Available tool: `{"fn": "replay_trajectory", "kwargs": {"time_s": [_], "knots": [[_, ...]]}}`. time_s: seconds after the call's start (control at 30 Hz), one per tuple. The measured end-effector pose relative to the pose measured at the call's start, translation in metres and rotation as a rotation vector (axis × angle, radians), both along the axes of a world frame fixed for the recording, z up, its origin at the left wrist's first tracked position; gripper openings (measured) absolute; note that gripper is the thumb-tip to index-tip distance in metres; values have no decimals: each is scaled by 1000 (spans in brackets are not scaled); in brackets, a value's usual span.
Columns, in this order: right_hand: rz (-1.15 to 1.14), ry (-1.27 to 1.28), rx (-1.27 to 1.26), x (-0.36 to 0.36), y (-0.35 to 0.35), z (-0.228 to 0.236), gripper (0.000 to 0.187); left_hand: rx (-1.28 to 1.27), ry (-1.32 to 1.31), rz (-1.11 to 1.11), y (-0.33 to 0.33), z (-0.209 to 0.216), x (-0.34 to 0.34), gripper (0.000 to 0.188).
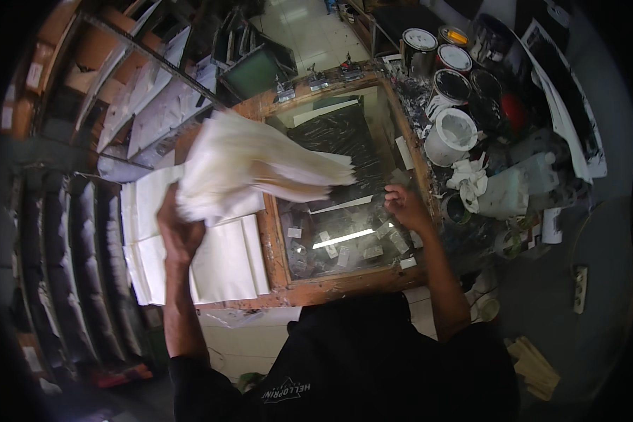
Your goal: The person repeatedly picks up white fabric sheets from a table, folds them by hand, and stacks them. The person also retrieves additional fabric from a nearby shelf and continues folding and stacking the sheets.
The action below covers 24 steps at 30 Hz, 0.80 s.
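My left hand (181, 228) grips one edge of a bundle of cream sheets (250, 155). Raised over the work table, the bundle is smeared by motion, and I cannot tell whether it is paper or cloth. Its free ends spread to the right, above a wood-framed glass panel (359, 246). Below and beside my left hand lie flat cream stacks (228, 260) with folded edges. My right hand (404, 206) hovers by the right side of the glass, its fingers curled in and nothing visible in them. Black plastic film (337, 133) shows on the panel, partly behind the bundle.
Metal hinge clamps (316, 79) line the frame's far edge. Paint cans (451, 88) and a white tub (451, 137) crowd the right side, with translucent jugs (503, 190) nearer. Racks with shelves (84, 260) stand at left. A green crate (250, 60) sits beyond the table.
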State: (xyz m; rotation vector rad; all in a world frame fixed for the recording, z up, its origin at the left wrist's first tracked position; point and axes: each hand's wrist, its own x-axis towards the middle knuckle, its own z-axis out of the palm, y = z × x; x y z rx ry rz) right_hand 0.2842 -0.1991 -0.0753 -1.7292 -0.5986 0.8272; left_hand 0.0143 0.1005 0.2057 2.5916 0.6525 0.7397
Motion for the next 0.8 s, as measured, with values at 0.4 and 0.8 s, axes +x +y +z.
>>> {"fn": "replay_trajectory", "kwargs": {"time_s": [0.4,0.8], "knots": [[-696,-43,779,-16,99,95,42,495,32,-7,3,99,32,38],[-228,883,513,-60,124,8,93,117,268,-172,0,155,4,43]]}}
